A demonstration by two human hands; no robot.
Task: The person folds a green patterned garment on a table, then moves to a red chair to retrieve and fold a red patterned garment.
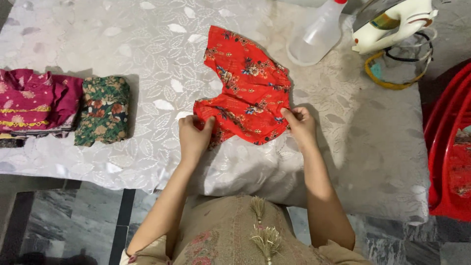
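A small red floral garment (pixel 248 86) lies spread on a white leaf-patterned cloth (pixel 147 59) that covers a low padded surface. My left hand (pixel 194 135) pinches its near left corner. My right hand (pixel 300 125) grips its near right edge. Both hands hold the fabric's lower hem, lifted slightly off the cloth.
A folded green floral cloth (pixel 104 110) and a folded magenta garment (pixel 34 105) lie at the left. A clear spray bottle (pixel 316 34) and a white iron (pixel 392 22) with its coiled cord (pixel 400 66) sit at the far right. A red plastic chair (pixel 449 142) stands at the right edge.
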